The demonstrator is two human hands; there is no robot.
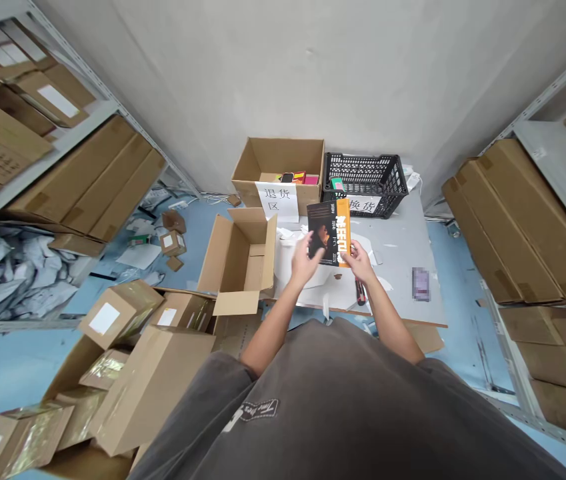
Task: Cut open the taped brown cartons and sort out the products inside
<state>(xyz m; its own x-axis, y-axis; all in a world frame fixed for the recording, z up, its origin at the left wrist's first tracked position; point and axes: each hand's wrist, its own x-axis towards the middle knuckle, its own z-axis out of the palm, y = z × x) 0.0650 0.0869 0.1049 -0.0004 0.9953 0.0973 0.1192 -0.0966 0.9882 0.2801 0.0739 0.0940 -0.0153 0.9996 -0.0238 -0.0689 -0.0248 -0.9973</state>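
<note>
Above the table I hold up a flat black-and-orange item (330, 227) with large white characters; whether it is a book or a thin box I cannot tell. My right hand (360, 261) grips its lower right corner, thumb on the front. At its lower left is my left hand (304, 263), fingers spread in front of the edge; contact there is unclear. Below my right hand lies a red-and-black tool (360, 292), perhaps a cutter. White paper scraps (307, 270) spread beneath both hands. An open cardboard box (243, 257) with raised flaps stands to the left.
At the back, a labelled cardboard box (307, 197) holds colourful packages beside a black plastic crate (387, 200) with a green item. A pixelated object (421, 285) lies on the table's (413, 247) right. Parcels (153, 373) fill a large carton at lower left. Shelves (97, 107) flank both sides.
</note>
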